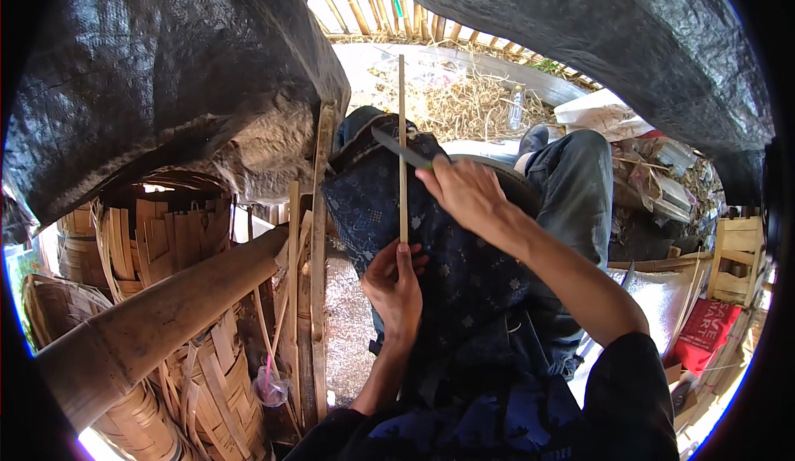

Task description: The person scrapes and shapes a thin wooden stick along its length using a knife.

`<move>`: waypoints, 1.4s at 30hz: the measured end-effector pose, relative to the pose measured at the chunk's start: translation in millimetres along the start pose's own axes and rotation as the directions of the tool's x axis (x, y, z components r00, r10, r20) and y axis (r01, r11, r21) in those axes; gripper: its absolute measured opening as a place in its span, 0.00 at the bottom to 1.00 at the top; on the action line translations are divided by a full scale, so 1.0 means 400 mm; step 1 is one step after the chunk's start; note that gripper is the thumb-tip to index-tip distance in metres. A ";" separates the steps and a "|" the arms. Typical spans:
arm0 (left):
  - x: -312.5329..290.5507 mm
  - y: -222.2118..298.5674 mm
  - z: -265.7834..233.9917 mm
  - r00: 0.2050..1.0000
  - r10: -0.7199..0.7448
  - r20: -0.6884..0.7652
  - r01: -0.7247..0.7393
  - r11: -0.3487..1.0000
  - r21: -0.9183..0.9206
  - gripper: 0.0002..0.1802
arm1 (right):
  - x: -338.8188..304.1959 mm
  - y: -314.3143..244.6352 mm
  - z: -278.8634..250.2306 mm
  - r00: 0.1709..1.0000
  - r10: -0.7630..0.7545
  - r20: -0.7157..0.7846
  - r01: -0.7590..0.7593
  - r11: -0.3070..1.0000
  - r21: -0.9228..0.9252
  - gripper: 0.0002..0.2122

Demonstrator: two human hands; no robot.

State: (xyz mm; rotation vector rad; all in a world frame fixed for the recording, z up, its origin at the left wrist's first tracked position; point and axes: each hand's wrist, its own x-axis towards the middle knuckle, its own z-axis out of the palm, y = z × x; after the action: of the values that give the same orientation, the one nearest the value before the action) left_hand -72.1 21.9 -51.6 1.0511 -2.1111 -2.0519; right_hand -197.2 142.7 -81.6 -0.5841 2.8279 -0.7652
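A long, thin bamboo strip (403, 188) stands out away from me over the dark patterned cloth (472, 271) on my lap. My left hand (396, 283) pinches its near end between thumb and fingers. My right hand (474, 192) is closed round the handle of a knife (396, 145), its grip mostly hidden by the fingers. The blade points to the far left and crosses the strip at an angle, partway along it. Whether the edge touches the strip I cannot tell.
A thick bamboo pole (166, 320) slants in at the left, with woven bamboo baskets (219, 378) below it. An upright wooden post (319, 279) stands left of the cloth. Dark tarpaulin (166, 72) hangs overhead. Shavings (472, 101) and a clear bottle (516, 107) lie beyond; a red bag (704, 334) sits right.
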 end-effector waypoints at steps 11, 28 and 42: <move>0.006 0.000 -0.016 0.995 -0.104 -0.007 0.103 0.991 -0.086 0.13 | -0.088 -0.036 -0.028 0.991 -0.098 0.091 0.082 0.983 0.167 0.16; 0.005 -0.002 -0.016 0.996 -0.088 0.019 0.089 0.991 -0.096 0.14 | -0.112 -0.066 0.017 0.990 -0.047 0.133 0.028 0.990 0.141 0.18; 0.019 -0.016 -0.025 0.998 -0.057 0.023 0.059 0.992 -0.110 0.14 | -0.006 -0.064 0.023 0.987 -0.123 0.105 0.113 0.989 0.099 0.18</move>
State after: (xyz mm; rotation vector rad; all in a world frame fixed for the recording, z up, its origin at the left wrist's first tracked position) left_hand -70.6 10.2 -59.3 1.0940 -1.9723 -2.1851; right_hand -184.4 119.4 -76.3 -0.7604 2.6604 -0.8521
